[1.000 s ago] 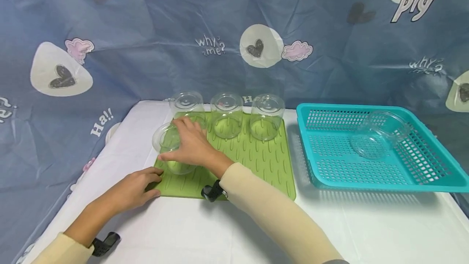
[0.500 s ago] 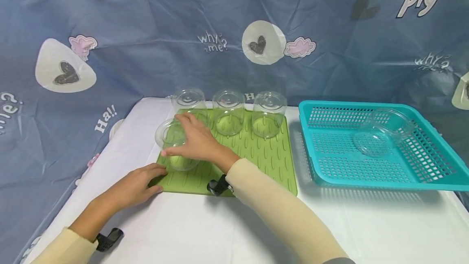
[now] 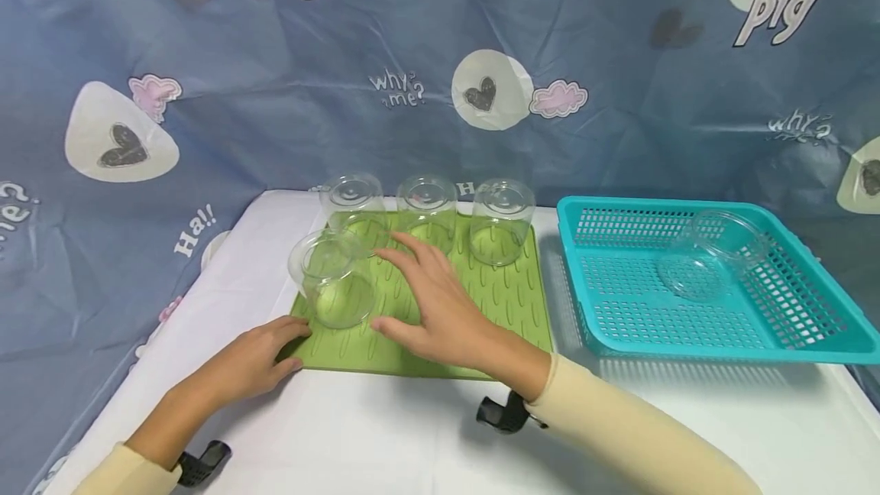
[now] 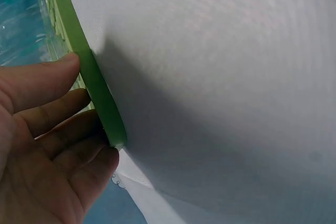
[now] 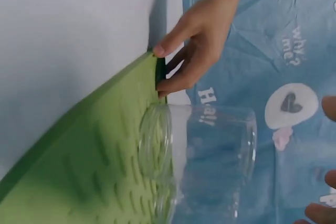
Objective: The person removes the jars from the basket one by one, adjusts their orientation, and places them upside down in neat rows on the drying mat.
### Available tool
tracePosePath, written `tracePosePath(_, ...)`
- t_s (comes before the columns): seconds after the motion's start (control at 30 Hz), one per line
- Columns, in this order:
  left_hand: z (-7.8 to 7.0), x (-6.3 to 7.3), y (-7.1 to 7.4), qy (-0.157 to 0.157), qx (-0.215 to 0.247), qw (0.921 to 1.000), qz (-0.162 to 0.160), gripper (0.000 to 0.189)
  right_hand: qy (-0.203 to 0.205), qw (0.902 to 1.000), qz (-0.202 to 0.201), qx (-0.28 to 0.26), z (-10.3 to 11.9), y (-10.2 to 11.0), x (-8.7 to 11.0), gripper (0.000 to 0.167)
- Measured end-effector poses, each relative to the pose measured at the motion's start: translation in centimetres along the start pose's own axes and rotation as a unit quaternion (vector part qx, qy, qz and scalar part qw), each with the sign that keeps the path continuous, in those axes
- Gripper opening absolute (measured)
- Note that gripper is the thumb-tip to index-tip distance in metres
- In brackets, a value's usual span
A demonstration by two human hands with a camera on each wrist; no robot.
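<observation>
A clear jar (image 3: 340,296) stands bottom up on the front left of a green ridged mat (image 3: 474,312). My right hand (image 3: 440,304) hovers just right of this jar, fingers spread and apart from it; only its fingertips enter the right wrist view at the edge. My left hand (image 3: 250,357) holds the mat's near left corner between thumb and fingers, which the left wrist view shows close up. Behind, three more upturned jars line the mat's back edge: a left one (image 3: 354,201), a middle one (image 3: 426,205) and a right one (image 3: 502,220).
Right of the mat, a turquoise perforated basket (image 3: 591,327) contains one clear jar (image 3: 701,258) lying tilted. White cloth (image 3: 357,434) covers the table. A blue printed curtain (image 3: 275,82) hangs behind and along the left side.
My right hand has let go of the front left jar and drawn back to the right. That jar stays standing on the mat. The left hand has kept its place at the corner.
</observation>
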State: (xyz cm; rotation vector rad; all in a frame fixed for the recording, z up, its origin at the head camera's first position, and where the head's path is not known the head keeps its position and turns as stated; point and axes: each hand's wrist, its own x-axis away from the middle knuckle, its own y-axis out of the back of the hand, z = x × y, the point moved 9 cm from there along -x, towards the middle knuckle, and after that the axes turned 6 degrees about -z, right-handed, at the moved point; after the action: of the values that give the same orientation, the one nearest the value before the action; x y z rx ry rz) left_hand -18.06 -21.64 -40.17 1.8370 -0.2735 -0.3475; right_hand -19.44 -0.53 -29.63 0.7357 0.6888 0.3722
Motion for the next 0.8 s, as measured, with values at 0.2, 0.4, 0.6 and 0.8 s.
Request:
tracePosePath(0.2,0.0,0.0,-0.3,-0.004,0.0,1.0,-0.005,0.041,0.019,0.9983,-0.008,0.054,-1.6,3.6,4.4,0.074)
tracePosePath(0.4,0.0,0.0,-0.4,-0.003,0.0,0.9999,-0.013,0.041,0.023,0.9918,-0.035,0.121,-3.9,8.4,7.8,0.076)
tracePosePath(0.6,-0.1,-0.1,-0.5,-0.009,0.001,0.9999,-0.008,0.041,-0.002,0.9755,-0.084,0.203,-7.9,14.5,10.2,0.076)
tracePosePath(0.8,0.0,-0.4,-0.4,-0.007,-0.001,1.0,0.0,0.041,-0.094,0.9555,-0.057,0.274,-13.8,19.5,10.9,0.077)
